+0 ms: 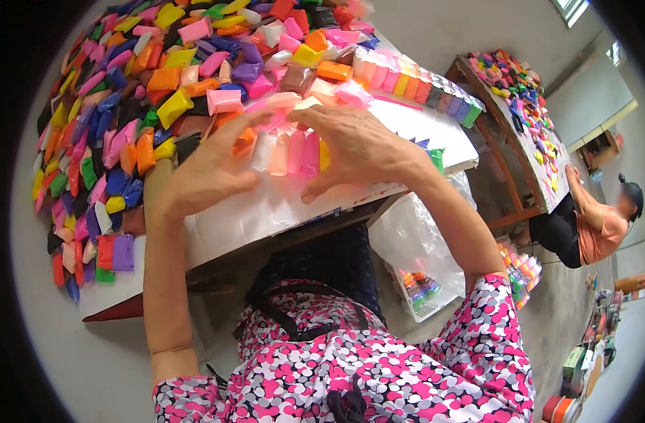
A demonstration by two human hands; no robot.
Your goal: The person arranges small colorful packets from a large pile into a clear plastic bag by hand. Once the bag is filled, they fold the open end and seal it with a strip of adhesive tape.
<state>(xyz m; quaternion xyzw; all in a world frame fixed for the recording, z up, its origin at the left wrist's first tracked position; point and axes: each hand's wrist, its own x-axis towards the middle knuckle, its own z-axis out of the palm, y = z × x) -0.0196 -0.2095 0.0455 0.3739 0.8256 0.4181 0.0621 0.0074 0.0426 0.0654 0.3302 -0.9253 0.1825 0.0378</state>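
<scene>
A short row of small soft packets (294, 154), white, peach, pink, magenta and yellow, lies side by side on the white tabletop (241, 229). My left hand (213, 163) curves around its left end, thumb and fingers apart, close to the white packet. At the other end my right hand (354, 146) arches over the yellow packet and partly hides it, its thumb low and its fingers spread above. Just beyond the fingertips lie loose pink and peach packets (329, 92).
A large heap of coloured packets (174, 77) covers the table's left and back. A long, neat multicoloured row (421, 83) stands at back right. Below the edge are a plastic bag (410, 233) and a white basket (427, 309). Another person (599, 236) sits at a second table (509, 116).
</scene>
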